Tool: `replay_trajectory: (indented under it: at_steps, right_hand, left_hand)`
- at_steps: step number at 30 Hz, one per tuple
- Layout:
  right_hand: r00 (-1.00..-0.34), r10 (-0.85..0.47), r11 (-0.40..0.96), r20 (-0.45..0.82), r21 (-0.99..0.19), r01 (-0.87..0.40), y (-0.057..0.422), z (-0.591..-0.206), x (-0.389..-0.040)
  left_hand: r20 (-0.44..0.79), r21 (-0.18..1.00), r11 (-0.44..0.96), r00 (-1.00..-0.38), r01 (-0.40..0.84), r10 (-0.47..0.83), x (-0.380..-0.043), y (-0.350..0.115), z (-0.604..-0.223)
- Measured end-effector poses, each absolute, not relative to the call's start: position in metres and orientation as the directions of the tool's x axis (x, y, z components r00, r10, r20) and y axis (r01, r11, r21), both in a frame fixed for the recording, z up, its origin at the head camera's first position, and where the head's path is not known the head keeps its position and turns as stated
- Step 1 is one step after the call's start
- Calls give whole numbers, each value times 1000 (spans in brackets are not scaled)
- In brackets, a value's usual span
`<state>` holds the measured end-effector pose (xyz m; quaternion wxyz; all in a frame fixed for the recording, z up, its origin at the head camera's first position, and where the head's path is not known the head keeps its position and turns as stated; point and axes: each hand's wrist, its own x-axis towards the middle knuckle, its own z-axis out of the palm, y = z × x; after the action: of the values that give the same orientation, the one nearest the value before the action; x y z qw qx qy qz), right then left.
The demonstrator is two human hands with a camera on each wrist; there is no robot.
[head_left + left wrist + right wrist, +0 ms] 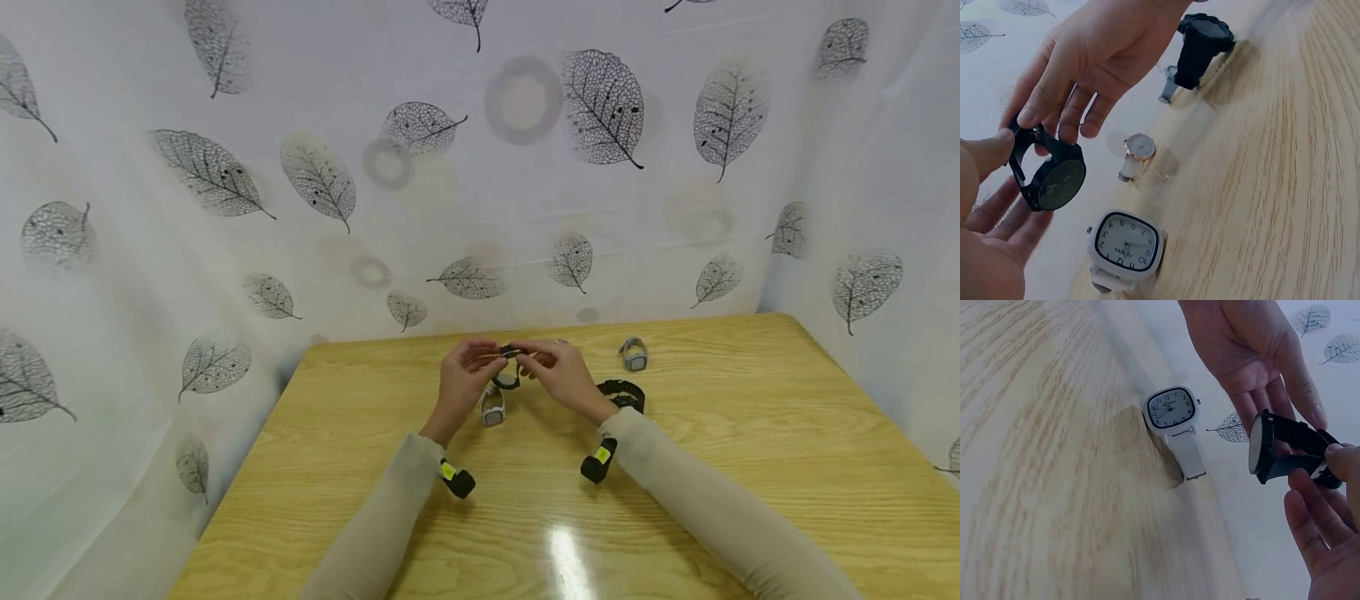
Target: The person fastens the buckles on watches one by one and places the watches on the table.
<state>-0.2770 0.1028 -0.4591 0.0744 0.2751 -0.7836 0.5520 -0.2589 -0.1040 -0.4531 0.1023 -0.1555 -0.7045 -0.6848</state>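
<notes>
Both hands hold a black wristwatch (1063, 184) by its strap, whose ends are brought together in a loop. My left hand (459, 382) pinches the strap from the left between thumb and fingers. From the right, my right hand (564, 375) grips the strap ends with thumb and fingertips. The dark round dial hangs below the fingers and faces outward, as the left wrist view shows. Fingers partly cover the strap ends. Just below the hands stands a white watch (492, 415) with a rounded square dial, its strap closed in a loop.
On the wooden table (712, 467), a chunky black watch (624, 392) stands beside the right wrist. Behind it is a grey watch (636, 361). A small watch with a rose-gold case (1140, 147) stands near the back edge. Leaf-patterned cloth (480, 208) hangs behind.
</notes>
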Motion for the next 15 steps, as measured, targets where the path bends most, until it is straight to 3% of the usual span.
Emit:
replay_trajectory:
  at_steps: [7,15]
  right_hand:
    - [-847,-340,250,409,-829,-500,107,-457,-276]
    - [-840,-346,262,418,-817,-514,109,-456,-275]
  left_hand:
    - [222,949,193,-963,250,154,-260,-112,-458]
    - [140,951,250,-974,183,178,-260,-115,-459]
